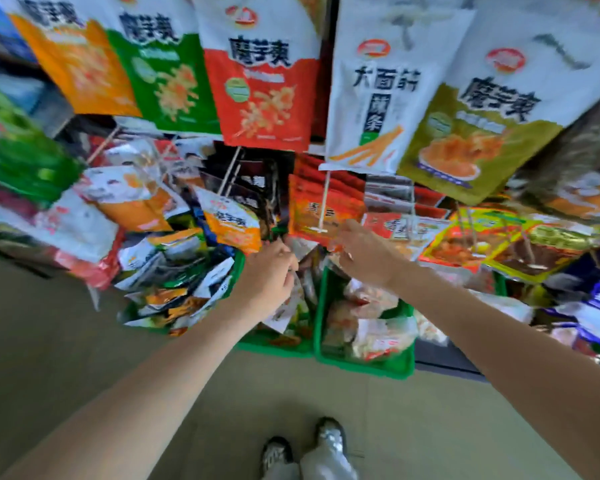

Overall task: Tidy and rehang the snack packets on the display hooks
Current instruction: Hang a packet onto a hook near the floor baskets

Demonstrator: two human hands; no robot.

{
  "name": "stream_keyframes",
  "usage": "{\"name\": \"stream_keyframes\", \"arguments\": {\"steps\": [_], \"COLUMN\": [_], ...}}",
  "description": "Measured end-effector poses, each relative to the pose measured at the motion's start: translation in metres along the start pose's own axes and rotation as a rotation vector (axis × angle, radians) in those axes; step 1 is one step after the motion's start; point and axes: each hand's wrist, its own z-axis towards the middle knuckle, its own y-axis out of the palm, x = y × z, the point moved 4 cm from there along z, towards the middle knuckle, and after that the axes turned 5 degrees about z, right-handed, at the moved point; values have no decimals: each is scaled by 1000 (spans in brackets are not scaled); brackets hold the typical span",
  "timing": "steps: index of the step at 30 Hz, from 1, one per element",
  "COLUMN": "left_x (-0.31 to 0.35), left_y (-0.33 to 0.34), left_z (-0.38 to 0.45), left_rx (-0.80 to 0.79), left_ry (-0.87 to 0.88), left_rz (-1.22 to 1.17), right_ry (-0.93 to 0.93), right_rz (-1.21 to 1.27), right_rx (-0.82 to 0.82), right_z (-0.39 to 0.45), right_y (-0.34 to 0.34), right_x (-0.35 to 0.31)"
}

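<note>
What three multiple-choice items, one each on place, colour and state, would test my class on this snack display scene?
1. Where are the green bins? A above the hanging packets; B on the floor below the hooks; C in the person's arms.
2. What colour is the lower part of the packet hanging at top centre? A red; B blue; C black.
3. What is the left hand doing? A hanging at the side; B pressing flat on the floor; C curled round a packet.
Answers: B, they sit beneath the packets; A, red under white; C, fingers curl on it.
</note>
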Motion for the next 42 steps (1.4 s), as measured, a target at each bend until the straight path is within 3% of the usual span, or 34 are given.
{"name": "stream_keyframes", "arguments": {"steps": [3, 12, 16, 22, 26, 29, 35, 42], "left_x": [-34, -124, -141, -194, -225, -242, -272, -252], "left_y": [-2, -15, -15, -21, -30, -48, -118, -209], "left_z": [-11, -13, -17, -16, -14, -13, -7, -11], "left_rx": [-48, -40, -80, -104, -96, -178, -294, -591], "left_ry": [-71, -328, -320, -358, -353, -294, -174, -80], "left_rz": [-40, -93, -110, -206, -260, -257, -306, -582], "right_ry": [47, 76, 158, 213, 291, 353, 386, 233], "right_rz": [36, 74, 169, -29, -20, 27, -85, 34], "right_rx": [-192, -441, -468, -491, -464, -435, -514, -416], "right_z": [28, 113, 144, 183, 192, 187, 165, 194], "right_y": [37, 80, 92, 110, 116, 114, 59, -37], "right_x": [-6, -39, -51, -69, -79, -94, -155, -246]}}
